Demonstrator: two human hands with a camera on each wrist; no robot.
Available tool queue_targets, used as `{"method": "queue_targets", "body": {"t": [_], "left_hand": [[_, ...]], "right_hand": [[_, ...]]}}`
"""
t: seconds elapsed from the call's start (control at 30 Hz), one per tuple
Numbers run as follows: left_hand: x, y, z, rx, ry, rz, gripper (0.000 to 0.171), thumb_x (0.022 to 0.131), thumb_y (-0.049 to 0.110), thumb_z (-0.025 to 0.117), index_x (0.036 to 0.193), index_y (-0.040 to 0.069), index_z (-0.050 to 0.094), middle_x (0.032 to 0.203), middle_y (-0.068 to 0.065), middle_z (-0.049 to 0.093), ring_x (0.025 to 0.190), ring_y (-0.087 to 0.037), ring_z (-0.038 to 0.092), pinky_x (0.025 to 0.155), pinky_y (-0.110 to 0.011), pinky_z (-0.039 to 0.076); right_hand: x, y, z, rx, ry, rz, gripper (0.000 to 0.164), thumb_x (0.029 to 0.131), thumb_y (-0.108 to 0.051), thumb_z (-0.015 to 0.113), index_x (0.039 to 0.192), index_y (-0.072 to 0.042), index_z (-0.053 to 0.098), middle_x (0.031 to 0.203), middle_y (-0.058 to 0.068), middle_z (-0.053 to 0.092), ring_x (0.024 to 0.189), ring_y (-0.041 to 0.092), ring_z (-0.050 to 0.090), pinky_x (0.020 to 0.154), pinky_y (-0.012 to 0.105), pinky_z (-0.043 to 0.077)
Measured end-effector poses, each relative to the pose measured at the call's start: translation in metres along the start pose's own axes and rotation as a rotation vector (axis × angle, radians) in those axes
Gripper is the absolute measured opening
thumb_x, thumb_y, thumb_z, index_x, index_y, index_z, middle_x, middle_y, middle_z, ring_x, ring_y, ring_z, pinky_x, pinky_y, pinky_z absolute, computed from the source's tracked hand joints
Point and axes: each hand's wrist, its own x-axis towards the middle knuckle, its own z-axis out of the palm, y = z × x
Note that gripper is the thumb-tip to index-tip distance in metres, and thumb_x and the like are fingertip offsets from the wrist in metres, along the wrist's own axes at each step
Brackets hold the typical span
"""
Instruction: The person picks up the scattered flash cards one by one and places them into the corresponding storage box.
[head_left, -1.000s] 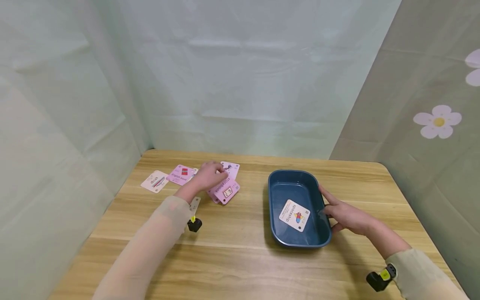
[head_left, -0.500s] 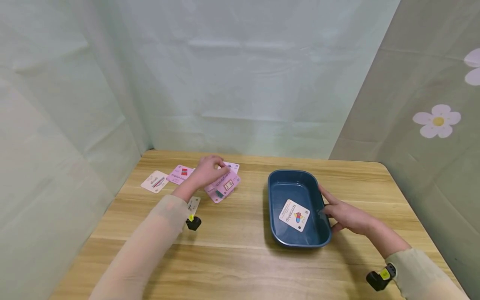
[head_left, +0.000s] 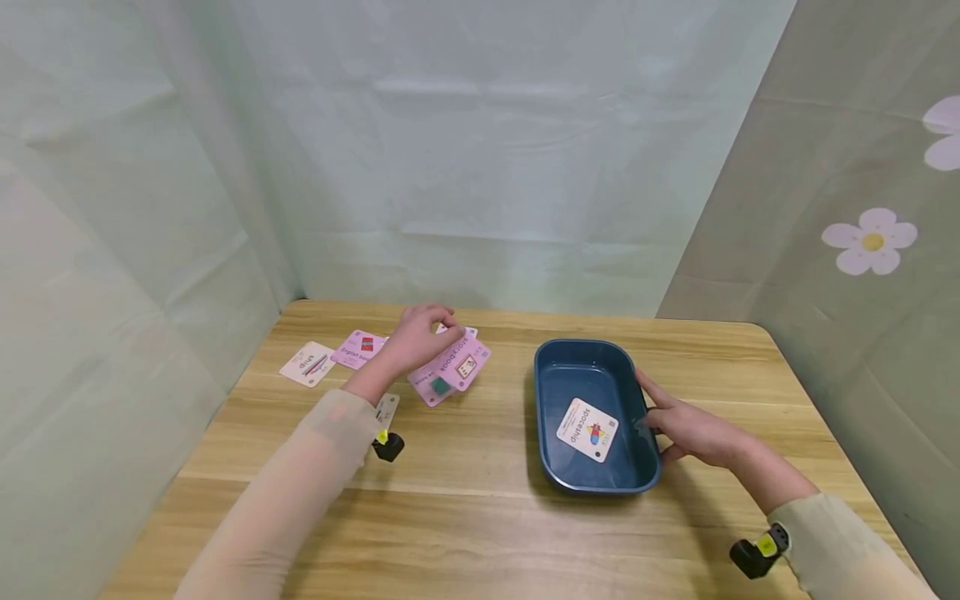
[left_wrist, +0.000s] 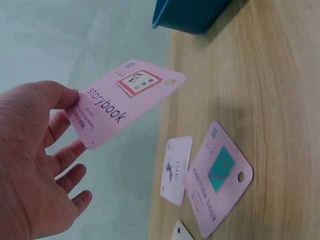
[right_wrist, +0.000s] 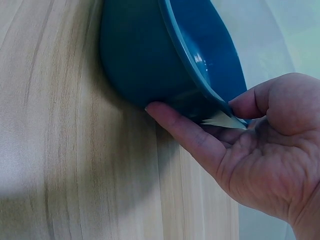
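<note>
- We hold the storybook card [left_wrist: 125, 102] in our left hand [head_left: 416, 340]. Our thumb and fingers pinch one edge of it, and the other fingers are bent a little.
- The storybook card is up in the air and tipped, over the far left part of the table [head_left: 480, 533]. We can read its word and see its little book picture.
- Below it, the exercise book card [left_wrist: 220, 177] lies on the table. The ant card [left_wrist: 176, 170] lies right beside it, closer to the table's far edge.
- Our right hand [head_left: 693, 432] pinches the right wall of the blue box [head_left: 585, 379]. The thumb is at the rim, and one finger reaches along the outside, low down.
- The blue box stands on the table, right of the middle, well apart from the left edge.
- Inside the box, the spaceship card [head_left: 588, 430] lies face up on the bottom, closer to the box's near edge.
- The ship card [head_left: 308, 364] lies by the table's left edge, near the far left corner. The English book card [head_left: 358, 348] is just to its right; we can't tell if they touch.
- Another white card [head_left: 386, 410] peeks out by our left sleeve [head_left: 337, 425]. The sleeve hides most of it.
</note>
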Motion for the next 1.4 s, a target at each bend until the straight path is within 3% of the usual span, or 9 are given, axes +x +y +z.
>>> {"method": "queue_targets", "body": {"t": [0.47,1.07,1.4], "left_hand": [[-0.001,0.025,-0.002,-0.022,0.042,0.026,0.024,0.098,0.042,0.064,0.093,0.019,0.069,0.148,-0.003,0.054,0.144,-0.033,0.032,0.113,-0.057,0.030],[0.000,0.051,0.005,-0.123,0.024,0.070,0.024,0.098,0.045,0.064,0.090,0.023,0.069,0.147,0.002,0.055,0.144,-0.029,0.031,0.112,-0.057,0.031],[0.005,0.069,0.021,-0.154,0.022,0.108,0.020,0.097,0.039,0.068,0.088,0.022,0.071,0.141,0.002,0.059,0.144,-0.031,0.031,0.113,-0.055,0.029]], "right_hand": [[0.001,-0.002,-0.001,0.000,-0.007,-0.001,0.084,0.102,-0.006,0.041,0.164,-0.030,-0.011,0.164,0.034,0.002,0.141,0.057,0.030,0.083,0.053,0.058],[0.001,-0.002,-0.001,0.003,-0.008,-0.004,0.084,0.102,-0.006,0.041,0.164,-0.031,-0.010,0.165,0.032,-0.001,0.142,0.057,0.029,0.082,0.051,0.059],[0.000,0.000,-0.002,0.017,-0.011,-0.001,0.084,0.103,-0.006,0.042,0.163,-0.032,-0.011,0.166,0.030,-0.004,0.141,0.056,0.031,0.083,0.052,0.058]]}}
